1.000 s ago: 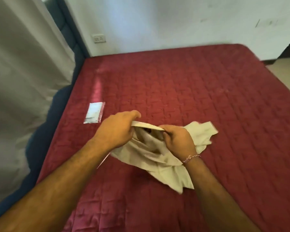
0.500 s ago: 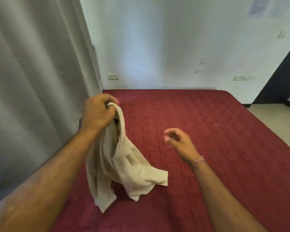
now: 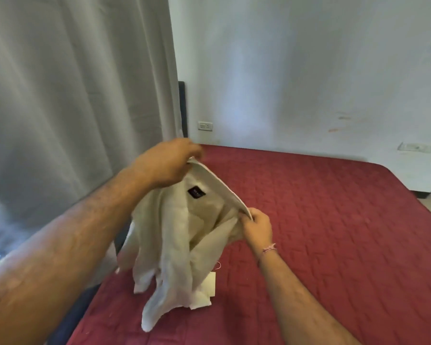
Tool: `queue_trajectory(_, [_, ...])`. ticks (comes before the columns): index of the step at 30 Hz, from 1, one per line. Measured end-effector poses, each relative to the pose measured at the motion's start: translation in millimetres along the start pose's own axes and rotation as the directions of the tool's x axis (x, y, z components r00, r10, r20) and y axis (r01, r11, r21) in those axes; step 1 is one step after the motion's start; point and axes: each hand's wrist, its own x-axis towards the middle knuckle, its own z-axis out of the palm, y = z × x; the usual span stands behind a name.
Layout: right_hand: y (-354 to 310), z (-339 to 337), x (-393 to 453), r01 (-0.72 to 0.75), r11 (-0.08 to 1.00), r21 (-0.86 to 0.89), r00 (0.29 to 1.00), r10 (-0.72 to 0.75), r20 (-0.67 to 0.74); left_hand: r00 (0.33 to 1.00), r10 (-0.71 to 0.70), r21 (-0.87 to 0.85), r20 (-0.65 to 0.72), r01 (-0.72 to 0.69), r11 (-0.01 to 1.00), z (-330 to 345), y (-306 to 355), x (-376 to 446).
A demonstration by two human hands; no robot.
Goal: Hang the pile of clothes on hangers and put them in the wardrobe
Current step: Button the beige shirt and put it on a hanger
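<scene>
Grey curtain (image 3: 72, 95) fills the far left, then the left hand (image 3: 167, 163) comes in high, fingers curled round one end of the collar of a cream shirt (image 3: 169, 240). The shirt hangs from there in the air above the red bedspread (image 3: 334, 232), its lower end loose just over the quilt with a paper tag (image 3: 209, 282) dangling near the bottom. You can see the little dark label (image 3: 194, 192) inside the neck, so it's opened toward the camera. Right hand (image 3: 256, 226) sits lower, pinching the other end of the collar, so the neckline is stretched slantwise between the two

Looks to me like the step is opening the shirt up by the collar, ready for a hanger. No hanger or wardrobe in sight though, so I'd guess the next move needs one hand freed to fetch a hanger while the other keeps the collar up
</scene>
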Motion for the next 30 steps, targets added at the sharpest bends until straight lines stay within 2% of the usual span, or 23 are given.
queue_trajectory(1, [-1.5, -13.8, 3.8, -0.003, 0.993, 0.115, 1.0, 0.001, 0.014, 0.994, -0.078, 0.119, 0.083, 0.067, 0.991, 1.9, -11.1, -4.3])
queue_trajectory(3, [-10.4, -44.9, 12.1, 0.027, 0.966, 0.259, 0.998, -0.042, 0.054, 0.953, -0.258, 0.273, 0.157, 0.209, 0.939, 7.4, -31.3, -16.6])
queue_trajectory(4, [-16.6, -58.2, 15.7, 0.049, 0.952, 0.301, 0.994, -0.076, 0.079, 0.928, -0.337, 0.289, 0.16, 0.283, 0.915, 13.0, -43.4, -24.8])
queue_trajectory(6, [-28.6, -87.9, 23.5, 0.107, 0.941, 0.322, 0.981, -0.153, 0.122, 0.889, -0.442, 0.21, 0.123, 0.412, 0.887, 30.2, -63.7, -34.7])
queue_trajectory(8, [-30.5, -120.4, 34.7, 0.136, 0.953, 0.27, 0.964, -0.19, 0.185, 0.85, -0.526, -0.03, -0.026, 0.526, 0.85, 49.4, -77.6, -39.3])
queue_trajectory(9, [-27.6, -136.2, 40.3, 0.13, 0.96, 0.249, 0.961, -0.184, 0.208, 0.801, -0.592, -0.239, -0.091, 0.559, 0.794, 57.2, -83.0, -42.0])
queue_trajectory(11, [-19.6, -172.9, 48.8, 0.119, 0.975, 0.189, 0.972, -0.153, 0.179, 0.658, -0.745, -0.682, -0.115, 0.493, 0.54, 65.5, -82.8, -43.9])
queue_trajectory(12, [-14.5, -189.4, 50.8, 0.115, 0.982, 0.151, 0.979, -0.138, 0.15, 0.621, -0.779, -0.803, -0.085, 0.42, 0.423, 69.0, -79.8, -45.9])
queue_trajectory(13, [-10.5, -199.4, 51.7, 0.112, 0.985, 0.13, 0.981, -0.13, 0.142, 0.63, -0.775, -0.851, -0.053, 0.377, 0.365, 72.1, -74.3, -48.1])
queue_trajectory(14, [-10.0, -203.9, 49.6, 0.099, 0.989, 0.108, 0.979, -0.116, 0.168, 0.675, -0.738, -0.858, -0.018, 0.368, 0.358, 77.6, -62.0, -47.8])
queue_trajectory(16, [-11.3, -195.0, 45.1, 0.082, 0.996, 0.038, 0.956, -0.089, 0.278, 0.815, -0.579, -0.805, 0.028, 0.362, 0.47, 98.8, -25.4, -42.8])
queue_trajectory(18, [-17.3, -175.9, 38.3, 0.067, 0.996, -0.052, 0.934, -0.044, 0.355, 0.95, -0.303, -0.752, 0.081, 0.257, 0.607, 131.3, 23.4, -34.5])
queue_trajectory(19, [-21.6, -167.6, 36.3, 0.071, 0.994, -0.084, 0.923, -0.034, 0.384, 0.981, -0.163, -0.737, 0.101, 0.184, 0.651, 146.1, 51.3, -29.0])
queue_trajectory(21, [-29.5, -157.2, 33.2, 0.105, 0.986, -0.129, 0.883, -0.033, 0.468, 0.993, 0.046, -0.765, 0.111, 0.056, 0.641, 175.2, 102.6, -14.1])
queue_trajectory(22, [-31.8, -156.0, 33.4, 0.121, 0.984, -0.132, 0.851, -0.034, 0.525, 0.989, 0.101, -0.784, 0.109, 0.023, 0.62, 185.6, 123.3, -7.2])
queue_trajectory(25, [-37.0, -168.6, 33.3, 0.172, 0.979, -0.106, 0.763, -0.064, 0.643, 0.983, 0.121, -0.769, 0.137, 0.029, 0.638, 210.3, 150.5, 9.9])
queue_trajectory(28, [-42.9, -193.1, 34.9, 0.199, 0.974, -0.106, 0.784, -0.093, 0.614, 0.964, 0.113, -0.675, 0.242, 0.083, 0.734, 217.9, 142.0, 8.4])
queue_trajectory(30, [-44.2, -212.0, 38.8, 0.25, 0.958, -0.144, 0.837, -0.139, 0.529, 0.972, 0.045, -0.574, 0.231, 0.098, 0.813, 218.7, 128.0, 4.7])
